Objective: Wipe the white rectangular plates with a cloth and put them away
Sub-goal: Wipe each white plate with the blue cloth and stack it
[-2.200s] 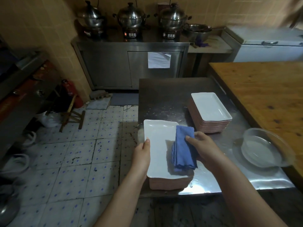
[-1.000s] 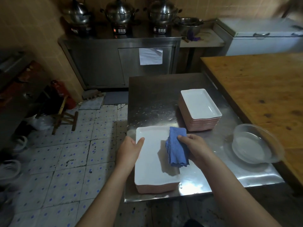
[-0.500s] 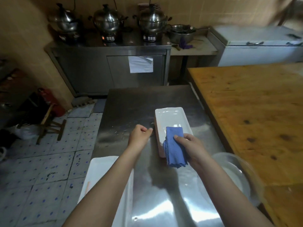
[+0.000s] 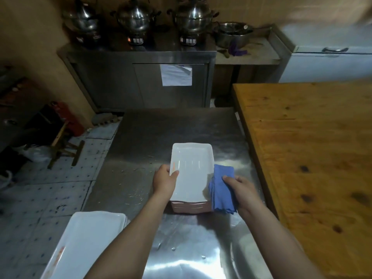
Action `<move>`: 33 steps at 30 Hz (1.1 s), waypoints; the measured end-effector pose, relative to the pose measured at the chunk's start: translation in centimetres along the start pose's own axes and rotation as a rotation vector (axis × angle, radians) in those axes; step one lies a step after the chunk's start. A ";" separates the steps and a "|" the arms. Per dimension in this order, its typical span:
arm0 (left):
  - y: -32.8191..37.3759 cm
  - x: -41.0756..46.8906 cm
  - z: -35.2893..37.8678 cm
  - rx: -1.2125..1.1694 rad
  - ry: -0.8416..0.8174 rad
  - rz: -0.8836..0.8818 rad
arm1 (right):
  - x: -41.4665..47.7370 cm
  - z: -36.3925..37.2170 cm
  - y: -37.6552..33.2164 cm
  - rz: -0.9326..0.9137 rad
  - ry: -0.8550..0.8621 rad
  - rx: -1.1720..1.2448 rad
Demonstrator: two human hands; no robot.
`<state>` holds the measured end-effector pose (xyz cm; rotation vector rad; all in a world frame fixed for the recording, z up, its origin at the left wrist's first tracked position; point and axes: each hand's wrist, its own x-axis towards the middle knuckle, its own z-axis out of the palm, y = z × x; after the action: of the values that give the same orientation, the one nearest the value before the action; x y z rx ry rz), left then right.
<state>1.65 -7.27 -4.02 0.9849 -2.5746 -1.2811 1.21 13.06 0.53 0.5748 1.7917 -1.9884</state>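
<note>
A stack of white rectangular plates (image 4: 192, 206) stands in the middle of the steel table (image 4: 161, 129). My left hand (image 4: 164, 181) grips the left rim of the top plate (image 4: 191, 170), thumb over the edge. My right hand (image 4: 244, 191) holds a folded blue cloth (image 4: 222, 188) against the plate's right side. A second white plate (image 4: 88, 240) lies at the table's near left corner, partly hidden by my left forearm.
A wooden table (image 4: 312, 148) borders the steel one on the right. Behind stands a steel cabinet (image 4: 141, 81) with three pots (image 4: 136, 17) and a metal bowl (image 4: 233, 35). A white chest freezer (image 4: 330, 63) is at the back right. A wooden stool (image 4: 64, 146) stands on the tiled floor at left.
My view and hands moved from the near-left plate to the farther stack. My left hand now grips the top plate's left rim; the cloth shifted from over that plate to its right edge.
</note>
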 end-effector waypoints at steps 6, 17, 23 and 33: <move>0.0 0.6 -1.0 0.003 0.016 -0.044 | 0.5 -0.4 -0.7 0.016 -0.030 -0.022; 0.3 -1.6 -3.6 -0.308 0.000 -0.134 | -3.1 -0.7 -3.3 -0.048 -0.067 -0.054; 2.2 -6.5 -6.1 -0.543 -0.205 -0.138 | -8.4 1.3 -4.7 -0.131 -0.317 0.006; 1.5 -13.8 -13.3 -0.835 -0.392 -0.089 | -16.0 8.2 0.2 -0.699 0.078 -0.953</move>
<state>16.47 -7.53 8.23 0.7096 -1.8332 -2.4560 14.34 5.26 9.95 -0.3288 2.9099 -1.1330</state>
